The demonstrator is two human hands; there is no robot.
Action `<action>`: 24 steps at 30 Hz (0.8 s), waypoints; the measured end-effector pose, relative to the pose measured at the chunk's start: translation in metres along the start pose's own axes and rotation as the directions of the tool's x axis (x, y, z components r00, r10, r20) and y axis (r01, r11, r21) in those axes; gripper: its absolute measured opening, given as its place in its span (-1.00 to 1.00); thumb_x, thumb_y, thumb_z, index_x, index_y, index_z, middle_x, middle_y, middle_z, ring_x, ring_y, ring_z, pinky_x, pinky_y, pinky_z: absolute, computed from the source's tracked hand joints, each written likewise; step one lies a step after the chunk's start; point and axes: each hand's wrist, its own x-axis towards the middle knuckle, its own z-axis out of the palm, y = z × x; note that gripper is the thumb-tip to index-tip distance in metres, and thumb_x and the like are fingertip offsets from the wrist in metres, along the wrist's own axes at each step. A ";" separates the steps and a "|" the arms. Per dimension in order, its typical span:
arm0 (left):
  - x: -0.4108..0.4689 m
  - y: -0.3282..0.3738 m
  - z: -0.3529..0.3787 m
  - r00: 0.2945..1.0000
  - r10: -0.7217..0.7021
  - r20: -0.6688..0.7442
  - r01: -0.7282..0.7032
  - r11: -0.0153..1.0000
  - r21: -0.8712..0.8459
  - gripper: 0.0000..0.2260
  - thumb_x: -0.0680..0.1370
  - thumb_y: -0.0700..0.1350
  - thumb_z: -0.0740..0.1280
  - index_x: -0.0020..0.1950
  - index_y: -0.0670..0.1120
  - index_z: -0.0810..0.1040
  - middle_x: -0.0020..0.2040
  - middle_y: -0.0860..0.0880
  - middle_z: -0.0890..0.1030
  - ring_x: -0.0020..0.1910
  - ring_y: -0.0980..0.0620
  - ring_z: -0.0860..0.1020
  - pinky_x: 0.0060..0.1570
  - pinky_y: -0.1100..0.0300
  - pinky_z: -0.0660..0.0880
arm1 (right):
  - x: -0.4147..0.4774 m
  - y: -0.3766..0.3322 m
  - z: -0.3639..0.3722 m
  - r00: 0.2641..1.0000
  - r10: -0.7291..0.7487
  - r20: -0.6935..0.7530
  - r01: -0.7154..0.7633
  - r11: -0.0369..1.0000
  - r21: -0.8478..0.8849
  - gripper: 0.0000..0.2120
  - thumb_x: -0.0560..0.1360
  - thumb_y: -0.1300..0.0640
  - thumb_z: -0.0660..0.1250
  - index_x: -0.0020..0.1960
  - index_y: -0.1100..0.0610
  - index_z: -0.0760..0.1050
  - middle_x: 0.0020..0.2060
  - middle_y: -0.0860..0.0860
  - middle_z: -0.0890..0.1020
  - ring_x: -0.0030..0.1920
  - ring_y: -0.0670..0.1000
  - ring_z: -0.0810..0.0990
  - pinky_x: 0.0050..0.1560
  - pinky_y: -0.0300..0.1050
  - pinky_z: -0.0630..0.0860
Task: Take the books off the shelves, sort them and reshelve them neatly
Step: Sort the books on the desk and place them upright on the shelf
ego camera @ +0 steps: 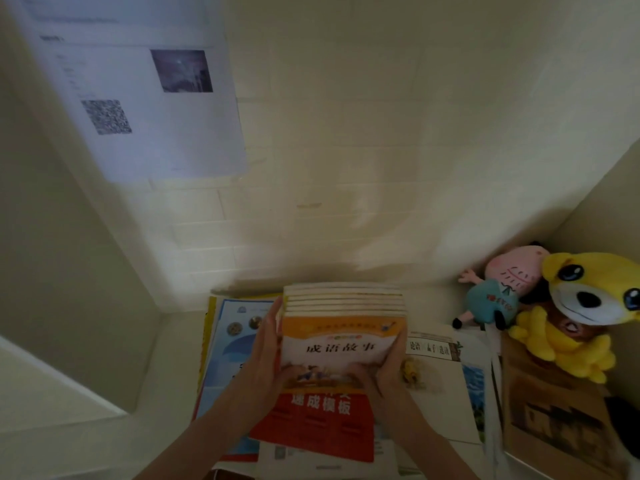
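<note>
In the middle of the pale surface, over a red book (pixel 317 422) lying flat, the stack of orange books (pixel 341 332) is gripped from both sides. The left hand (pixel 265 355) and right hand (pixel 384 367) press its edges, thumbs hooked over the cover. This is probably to square the thin volumes into one block, beside the blue book (pixel 227 341) and white book (pixel 438 370).

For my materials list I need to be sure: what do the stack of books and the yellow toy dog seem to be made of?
The stack of books: paper, seen in the pale page edges; the orange top cover looks like smooth, probably coated card, though blur hides any gloss. The yellow toy dog: soft plush fabric, probably stuffed, judged by its fuzzy, rounded limbs.
</note>
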 end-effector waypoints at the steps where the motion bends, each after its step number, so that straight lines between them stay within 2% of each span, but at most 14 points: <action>1: 0.001 -0.002 -0.002 0.999 0.054 0.002 -0.054 0.998 0.035 -0.25 0.55 0.17 0.21 0.42 0.35 -0.35 0.54 -0.10 0.05 0.44 0.02 0.29 0.27 0.18 0.43 | 0.002 0.001 -0.002 0.999 -0.024 -0.029 0.024 1.000 0.007 -0.02 0.54 0.29 0.27 0.29 -0.53 -0.36 0.22 -0.34 0.27 0.11 -0.47 0.45 0.07 -0.42 0.46; 2: 0.001 -0.003 -0.003 0.996 0.087 0.003 -0.087 0.995 0.047 -0.23 0.55 0.10 0.25 0.46 0.30 -0.31 0.55 -0.09 0.05 0.44 0.06 0.28 0.24 0.15 0.47 | 0.004 0.000 -0.004 0.998 -0.037 -0.048 0.038 0.999 0.026 -0.01 0.51 0.39 0.29 0.32 -0.48 -0.27 0.21 -0.40 0.20 0.11 -0.53 0.39 0.05 -0.49 0.44; 4: 0.002 -0.004 -0.006 0.986 0.168 -0.009 -0.167 0.983 0.078 -0.13 0.51 -0.07 0.35 0.50 0.23 -0.29 0.56 0.03 -0.05 0.43 0.21 0.24 0.18 0.31 0.47 | 0.005 0.001 -0.006 0.991 -0.063 -0.115 0.063 0.998 -0.001 0.00 0.44 0.44 0.35 0.23 -0.56 -0.09 0.20 -0.46 0.29 0.14 -0.49 0.42 0.06 -0.46 0.47; 6: 0.005 0.001 -0.006 0.961 0.276 -0.021 -0.269 0.949 0.162 -0.03 0.42 -0.25 0.40 0.53 0.12 -0.25 0.55 0.14 -0.15 0.42 0.18 0.19 0.13 0.47 0.36 | 0.005 0.002 -0.005 0.983 -0.078 -0.169 0.072 0.997 -0.037 -0.02 0.39 0.45 0.41 0.13 -0.60 0.06 0.23 -0.31 0.36 0.15 -0.38 0.48 0.06 -0.38 0.52; 8: 0.009 0.002 -0.007 0.961 0.278 0.002 -0.273 0.943 0.188 0.01 0.38 -0.32 0.44 0.53 0.16 -0.19 0.54 0.22 -0.17 0.40 0.22 0.09 0.17 0.47 0.24 | 0.008 0.002 -0.007 0.979 -0.085 -0.186 0.077 0.996 -0.049 -0.05 0.37 0.47 0.43 0.08 -0.57 0.12 0.16 -0.20 0.41 0.10 -0.32 0.55 -0.01 -0.34 0.56; 10: 0.011 0.002 -0.012 0.972 0.236 -0.010 -0.233 0.963 0.138 -0.13 0.47 -0.26 0.37 0.49 0.32 -0.08 0.50 0.34 -0.17 0.39 0.34 0.06 0.19 0.45 0.26 | 0.011 -0.001 -0.010 0.979 -0.102 -0.176 0.096 0.994 -0.044 -0.13 0.37 0.42 0.45 0.09 -0.51 0.17 0.15 -0.17 0.44 0.08 -0.21 0.59 -0.05 -0.26 0.60; 12: 0.007 0.005 -0.018 0.986 0.168 0.010 -0.168 0.983 0.074 -0.39 0.56 -0.08 0.26 0.42 0.42 0.07 0.48 0.36 -0.06 0.36 0.44 0.14 0.24 0.41 0.32 | 0.012 -0.009 -0.010 0.978 -0.149 -0.144 0.142 0.988 -0.058 -0.30 0.38 0.18 0.49 0.23 -0.39 0.20 0.28 -0.02 0.38 0.17 -0.04 0.56 -0.01 -0.11 0.62; 13: 0.004 0.005 -0.022 0.990 0.141 0.025 -0.143 0.987 0.074 -0.47 0.55 0.04 0.25 0.41 0.42 0.12 0.47 0.33 0.06 0.34 0.45 0.21 0.31 0.33 0.35 | 0.013 -0.014 -0.009 0.977 -0.172 -0.126 0.159 0.982 -0.106 -0.36 0.39 0.06 0.47 0.27 -0.38 0.22 0.35 -0.03 0.29 0.24 0.01 0.50 0.04 -0.07 0.61; 14: 0.001 0.005 -0.025 0.993 0.116 0.020 -0.117 0.990 0.074 -0.49 0.52 0.13 0.26 0.39 0.42 0.12 0.45 0.33 0.15 0.32 0.43 0.26 0.34 0.21 0.36 | 0.013 -0.018 -0.008 0.975 -0.200 -0.095 0.182 0.968 -0.174 -0.40 0.41 0.00 0.43 0.29 -0.40 0.23 0.37 -0.13 0.20 0.28 -0.01 0.44 0.10 -0.08 0.58; 16: -0.002 0.006 -0.032 0.996 0.090 0.029 -0.093 0.989 0.113 -0.48 0.52 0.12 0.26 0.36 0.47 0.10 0.44 0.33 0.13 0.30 0.40 0.30 0.35 0.17 0.36 | 0.015 -0.027 -0.005 0.975 -0.220 -0.036 0.205 0.950 -0.236 -0.38 0.43 0.03 0.38 0.31 -0.47 0.21 0.34 -0.33 0.09 0.27 -0.11 0.40 0.15 -0.21 0.54; 18: -0.004 0.006 -0.038 0.995 0.078 0.056 -0.084 0.990 0.113 -0.43 0.58 -0.05 0.22 0.34 0.54 0.08 0.43 0.32 -0.04 0.28 0.44 0.25 0.34 0.31 0.32 | 0.018 -0.033 -0.002 0.972 -0.236 -0.006 0.228 0.945 -0.232 -0.32 0.46 0.11 0.38 0.33 -0.49 0.19 0.31 -0.40 0.09 0.23 -0.16 0.41 0.12 -0.32 0.51; 20: -0.006 0.006 -0.047 0.996 0.036 0.085 -0.044 0.995 0.092 -0.41 0.60 -0.10 0.19 0.31 0.56 0.07 0.38 0.37 -0.10 0.28 0.47 0.22 0.31 0.36 0.33 | 0.022 -0.036 0.003 0.971 -0.237 0.009 0.234 0.947 -0.221 -0.24 0.46 0.20 0.40 0.33 -0.52 0.17 0.29 -0.41 0.11 0.23 -0.12 0.42 0.11 -0.36 0.51; 22: -0.006 0.009 -0.055 0.997 0.000 0.082 -0.008 0.995 0.097 -0.44 0.61 -0.06 0.19 0.32 0.56 0.05 0.36 0.40 -0.11 0.27 0.37 0.29 0.25 0.38 0.38 | 0.026 -0.040 0.008 0.977 -0.210 0.033 0.212 0.960 -0.181 -0.22 0.46 0.21 0.40 0.28 -0.58 0.17 0.28 -0.43 0.11 0.24 -0.13 0.40 0.14 -0.35 0.50; 24: -0.009 0.012 -0.064 0.997 -0.041 0.072 0.034 0.995 0.098 -0.53 0.60 0.09 0.16 0.29 0.58 0.02 0.34 0.40 -0.10 0.22 0.30 0.33 0.13 0.41 0.42 | 0.029 -0.044 0.013 0.981 -0.186 0.059 0.194 0.965 -0.177 -0.21 0.46 0.21 0.40 0.24 -0.62 0.16 0.29 -0.40 0.10 0.24 -0.11 0.40 0.17 -0.29 0.51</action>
